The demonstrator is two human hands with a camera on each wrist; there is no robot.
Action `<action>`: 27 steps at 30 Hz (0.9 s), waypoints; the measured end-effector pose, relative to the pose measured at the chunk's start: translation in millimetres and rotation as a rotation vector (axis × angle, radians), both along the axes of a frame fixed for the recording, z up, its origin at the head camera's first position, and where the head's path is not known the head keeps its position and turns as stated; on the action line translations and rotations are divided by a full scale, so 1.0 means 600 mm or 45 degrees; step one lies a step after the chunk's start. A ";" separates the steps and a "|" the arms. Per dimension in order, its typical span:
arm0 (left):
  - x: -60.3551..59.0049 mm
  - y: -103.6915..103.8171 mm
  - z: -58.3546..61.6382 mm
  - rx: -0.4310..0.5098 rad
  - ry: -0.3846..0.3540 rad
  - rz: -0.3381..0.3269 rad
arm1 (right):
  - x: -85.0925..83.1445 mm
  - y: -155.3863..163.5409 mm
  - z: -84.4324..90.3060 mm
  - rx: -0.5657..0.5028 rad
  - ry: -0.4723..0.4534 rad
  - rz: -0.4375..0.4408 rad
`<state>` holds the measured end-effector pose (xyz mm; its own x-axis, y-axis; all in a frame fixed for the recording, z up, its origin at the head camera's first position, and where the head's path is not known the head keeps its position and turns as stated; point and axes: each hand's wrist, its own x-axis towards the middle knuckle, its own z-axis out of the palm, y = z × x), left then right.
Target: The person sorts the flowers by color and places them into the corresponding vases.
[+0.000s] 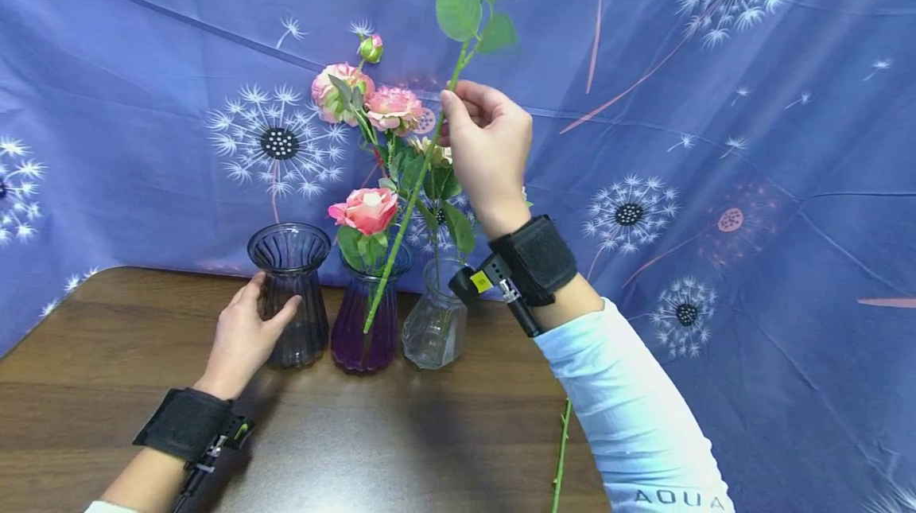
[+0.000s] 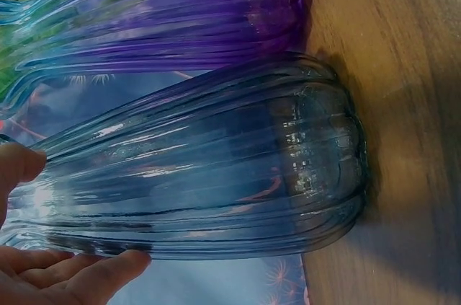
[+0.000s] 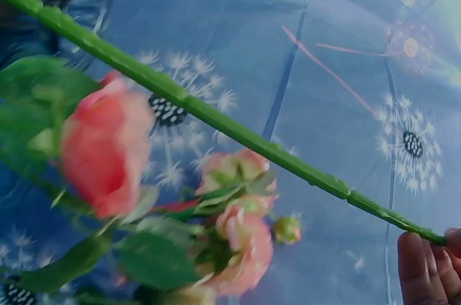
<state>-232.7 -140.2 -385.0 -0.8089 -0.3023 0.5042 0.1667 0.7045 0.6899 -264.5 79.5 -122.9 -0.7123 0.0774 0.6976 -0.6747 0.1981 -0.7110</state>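
Observation:
My left hand holds a ribbed smoky-grey glass vase at the left end of a row of three, with thumb and fingers on either side of its narrow upper part. This vase stands upright on the table, and no flower shows in it. Raised above the row, my right hand pinches a long green artificial flower stem between thumb and fingers. Leaves spread from its upper part, whose top runs out of the head view. The stem's lower end overlaps the purple vase in the head view.
A pink rose rises above the purple vase. Beside it, a clear faceted vase holds leafy stems, with paler pink blooms above. Another green stem lies on the wooden table near the right sleeve. A blue dandelion-print cloth hangs behind.

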 end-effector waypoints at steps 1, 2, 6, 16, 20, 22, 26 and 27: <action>0.000 0.000 -0.001 0.001 0.001 -0.002 | 0.000 -0.007 0.005 -0.004 0.006 0.015; -0.001 0.001 -0.002 0.001 -0.002 -0.002 | -0.001 -0.014 0.010 -0.006 0.011 0.023; -0.002 0.001 -0.003 0.013 -0.021 -0.010 | -0.001 -0.036 0.027 -0.037 0.031 0.056; -0.003 0.000 -0.003 0.005 -0.042 -0.016 | -0.011 -0.078 0.039 -0.045 0.085 0.065; -0.001 -0.002 0.000 0.002 -0.089 -0.020 | -0.015 -0.096 0.041 -0.007 0.135 0.013; -0.001 -0.003 0.001 0.000 -0.109 -0.017 | -0.017 -0.105 0.040 0.024 0.155 -0.007; -0.001 -0.006 0.003 -0.004 -0.128 -0.013 | -0.020 -0.118 0.034 0.081 0.164 -0.041; -0.001 -0.006 0.003 -0.004 -0.130 -0.014 | -0.021 -0.121 0.031 0.086 0.159 -0.048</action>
